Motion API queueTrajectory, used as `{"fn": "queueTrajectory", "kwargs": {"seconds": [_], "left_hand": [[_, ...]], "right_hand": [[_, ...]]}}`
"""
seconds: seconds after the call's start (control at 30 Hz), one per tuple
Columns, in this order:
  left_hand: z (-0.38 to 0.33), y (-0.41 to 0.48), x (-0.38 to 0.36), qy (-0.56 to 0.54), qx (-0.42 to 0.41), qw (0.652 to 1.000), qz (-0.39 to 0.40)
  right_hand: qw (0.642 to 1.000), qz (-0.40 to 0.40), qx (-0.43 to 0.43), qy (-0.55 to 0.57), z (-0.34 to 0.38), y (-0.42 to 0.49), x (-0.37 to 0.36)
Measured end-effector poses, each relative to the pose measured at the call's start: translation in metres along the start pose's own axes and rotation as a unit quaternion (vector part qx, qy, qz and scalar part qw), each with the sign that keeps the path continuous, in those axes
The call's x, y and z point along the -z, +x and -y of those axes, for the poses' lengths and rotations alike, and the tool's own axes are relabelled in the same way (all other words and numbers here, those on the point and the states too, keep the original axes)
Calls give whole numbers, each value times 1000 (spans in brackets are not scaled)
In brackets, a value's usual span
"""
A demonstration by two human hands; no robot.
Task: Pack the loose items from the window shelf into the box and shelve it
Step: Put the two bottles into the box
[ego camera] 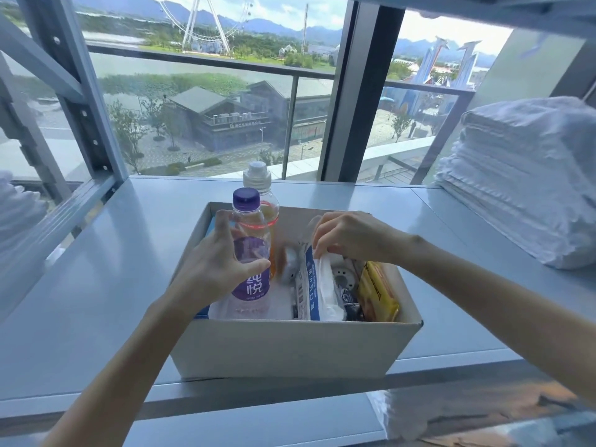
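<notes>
An open white cardboard box [290, 346] stands on the grey window shelf [106, 285]. My left hand [213, 266] grips a clear water bottle with a purple cap and label [250, 253], upright in the box's left part. Behind it stands a second bottle with orange drink and a white cap [263, 195]. My right hand [348, 237] pinches the top of a blue-and-white plastic packet [317, 288] in the middle of the box. A yellow packet [377, 291] leans at the right, with small dark items beside it.
A stack of folded white towels [522, 185] fills the shelf's right side. More white cloth [19, 208] lies at the far left. A blue-grey rack upright [87, 101] rises at the back left, before the window glass. Another shelf edge [258, 424] runs below.
</notes>
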State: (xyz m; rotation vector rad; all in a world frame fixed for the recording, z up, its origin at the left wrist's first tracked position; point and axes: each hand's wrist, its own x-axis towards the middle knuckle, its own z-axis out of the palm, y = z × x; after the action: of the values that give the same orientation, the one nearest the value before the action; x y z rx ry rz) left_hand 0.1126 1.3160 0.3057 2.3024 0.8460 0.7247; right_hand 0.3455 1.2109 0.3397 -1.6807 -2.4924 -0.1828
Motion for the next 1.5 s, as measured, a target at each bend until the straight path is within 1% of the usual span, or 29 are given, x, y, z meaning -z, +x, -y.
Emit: {"fn": "queueTrajectory", "kwargs": {"seconds": [0.1, 0.17, 0.3, 0.4, 0.53, 0.73, 0.87, 0.97, 1.03, 1.1, 1.17, 1.23, 1.3, 1.4, 1.43, 1.5], "left_hand": [[2, 0, 1, -9, -4, 1000, 2], [4, 0, 1, -9, -6, 1000, 7], [4, 0, 1, -17, -11, 1000, 6], [2, 0, 1, -27, -8, 1000, 9], [4, 0, 0, -34, -12, 999, 7], [6, 0, 1, -36, -12, 999, 20], [7, 0, 1, -19, -7, 1000, 22], [4, 1, 3, 13, -8, 1000, 11], [-2, 1, 7, 23, -11, 999, 23], [-7, -2, 11, 42, -17, 998, 41], [-10, -13, 16, 90, -3, 995, 36], [-13, -31, 23, 139, 8, 990, 23], [-16, -55, 27, 170, 5, 985, 2], [-22, -87, 21, 165, -52, 983, -55], [-23, -94, 15, 153, -83, 982, -69], [-27, -102, 3, 148, -131, 978, -72]], "right_hand": [[998, -27, 13, 62, 9, 13, -7], [997, -35, 26, 71, 16, 23, -11], [990, -55, 0, 127, 18, 35, -19], [988, -41, -26, 147, 16, 34, -24], [986, 3, -15, 166, 8, 25, -14], [985, 121, -73, 102, -1, 3, -7], [980, 126, -86, 125, 0, -8, 2], [979, 141, -104, 107, 7, -15, 6], [978, 147, -116, 97, 14, -19, 9], [979, 125, -131, 88, 25, -26, 16], [979, 71, -166, 97, 42, -35, 23], [969, 15, -206, 138, 66, -44, 28], [958, -9, -227, 178, 94, -54, 27], [946, -21, -241, 217, 131, -64, 12], [945, -30, -255, 205, 141, -64, 5], [952, -84, -273, 114, 156, -64, -10]]}}
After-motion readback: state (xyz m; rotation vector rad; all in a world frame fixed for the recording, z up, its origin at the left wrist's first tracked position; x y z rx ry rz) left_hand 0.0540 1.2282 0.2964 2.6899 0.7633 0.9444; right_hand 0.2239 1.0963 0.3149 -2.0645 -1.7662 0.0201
